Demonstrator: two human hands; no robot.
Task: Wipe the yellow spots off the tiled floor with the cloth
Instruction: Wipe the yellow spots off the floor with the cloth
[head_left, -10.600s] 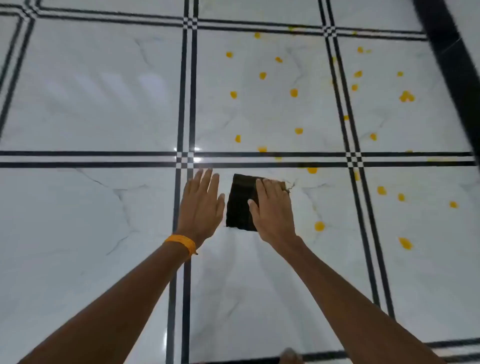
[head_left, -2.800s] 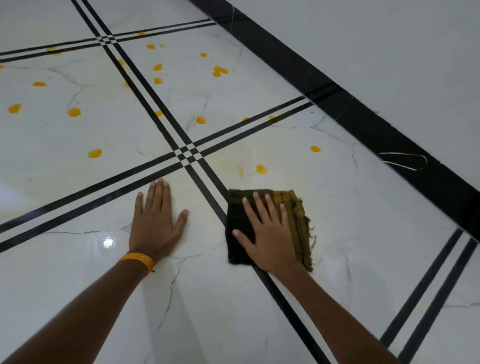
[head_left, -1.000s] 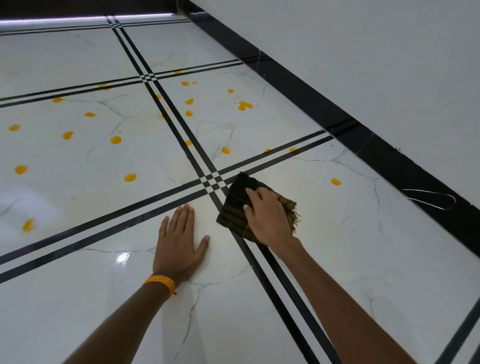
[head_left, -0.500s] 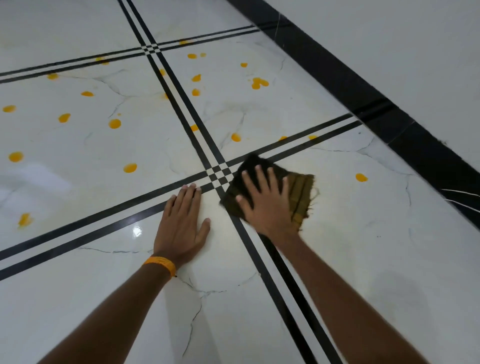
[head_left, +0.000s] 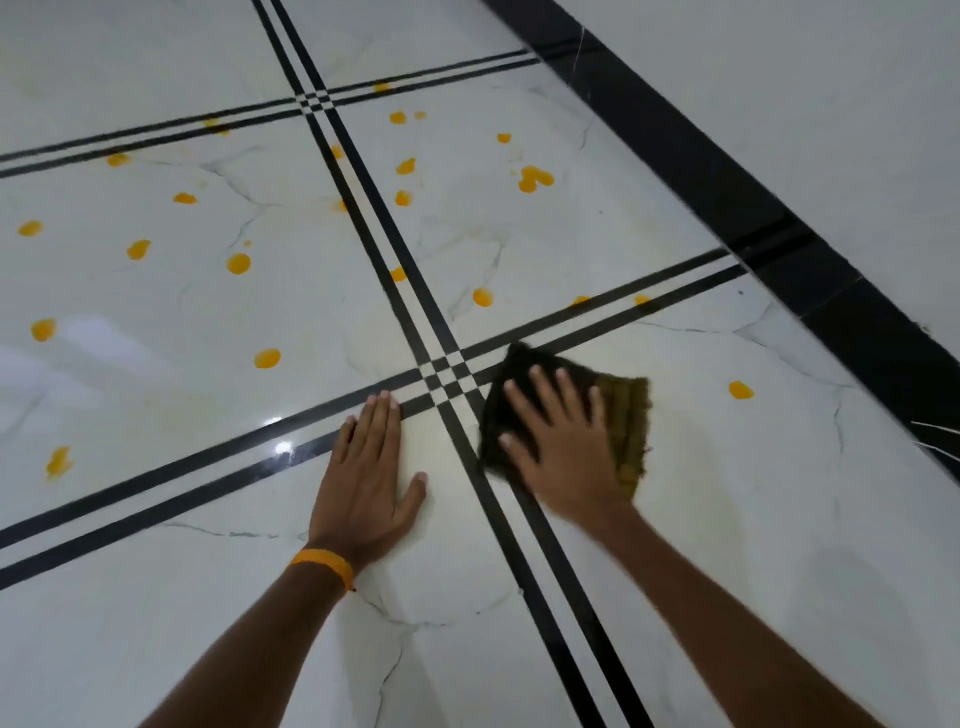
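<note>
Since the arms reach down from the near edge, I'd guess the left hand (head_left: 366, 483) is only propping up body weight. It lies flat on the tiled floor (head_left: 208, 623), fingers straight, just left of the black line crossing (head_left: 448, 370). The right hand (head_left: 563, 457) is spread flat too, pressing the folded cloth (head_left: 623, 421) onto the tile right of that crossing, not gripping it. The hands are close but apart. One of the yellow spots (head_left: 740, 389) sits alone, right of the cloth. The rest lie farther off, across the far tiles.
</note>
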